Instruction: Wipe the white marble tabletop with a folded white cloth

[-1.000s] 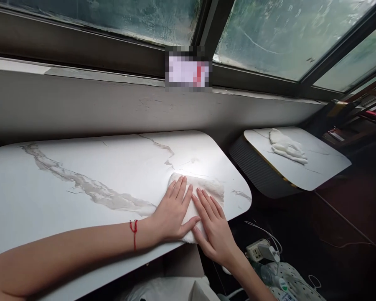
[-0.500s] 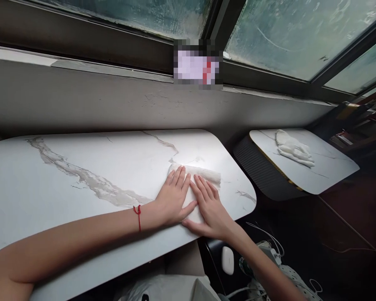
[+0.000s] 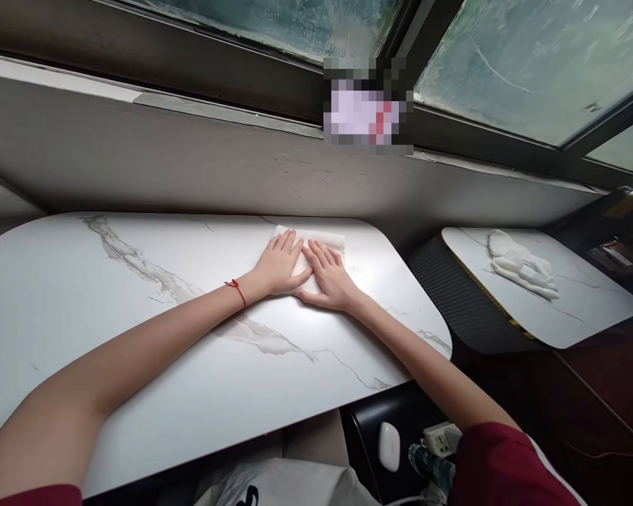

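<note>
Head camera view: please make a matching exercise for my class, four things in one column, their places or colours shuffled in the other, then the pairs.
1. red string bracelet
2. spread white cloth
3. crumpled white cloth
4. right sleeve

A. maroon
B. on the ribbed-sided table
C. around the left wrist
D. under the left hand and right hand

Pairs: 1-C, 2-D, 3-B, 4-A

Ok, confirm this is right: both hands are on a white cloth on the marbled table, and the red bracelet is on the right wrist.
Wrong side: the head view shows the red bracelet on the left wrist. Both hands are on a white cloth on the marbled table.
</note>
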